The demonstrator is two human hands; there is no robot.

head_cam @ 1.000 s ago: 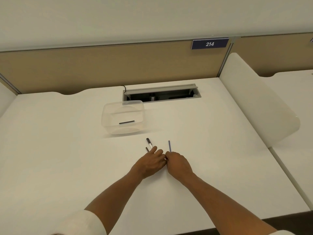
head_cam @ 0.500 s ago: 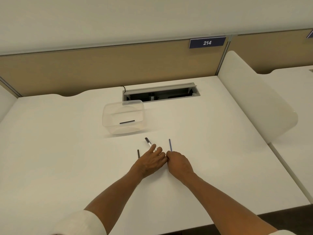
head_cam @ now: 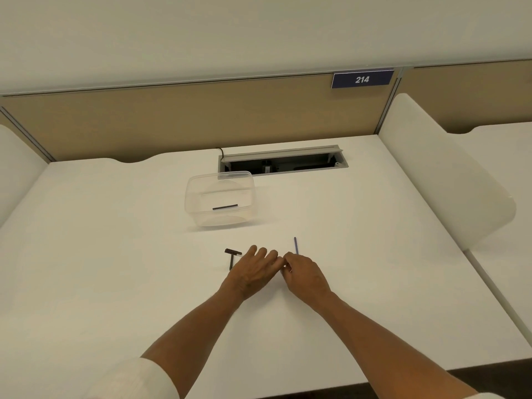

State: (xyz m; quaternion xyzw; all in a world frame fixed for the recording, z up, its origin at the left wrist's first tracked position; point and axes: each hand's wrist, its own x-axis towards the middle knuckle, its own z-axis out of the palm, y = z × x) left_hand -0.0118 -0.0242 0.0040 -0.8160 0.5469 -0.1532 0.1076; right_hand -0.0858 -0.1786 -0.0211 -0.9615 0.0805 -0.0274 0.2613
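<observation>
My left hand [head_cam: 253,269] lies on the white desk [head_cam: 115,254] with fingers straight, its fingertips covering one end of a black-capped marker [head_cam: 232,251]. A short dark pen [head_cam: 230,263] lies just under the marker's cap, left of that hand. My right hand [head_cam: 302,273] sits beside it with fingers curled, pinching the near end of a thin blue pen [head_cam: 295,245] that points away from me. The two hands touch at the fingertips. A clear plastic container [head_cam: 247,194] stands farther back, with one dark pen [head_cam: 225,207] lying in it.
An open cable tray [head_cam: 283,162] is sunk into the desk behind the container. A tan partition [head_cam: 172,119] with a "214" sign [head_cam: 362,79] closes the back. White side dividers [head_cam: 443,180] rise on the right and far left. The desk's front edge is near my elbows.
The marker's capped end has swung left and now lies crosswise. The short dark pen has come out from under my left hand to its left. My right hand stays on the blue pen.
</observation>
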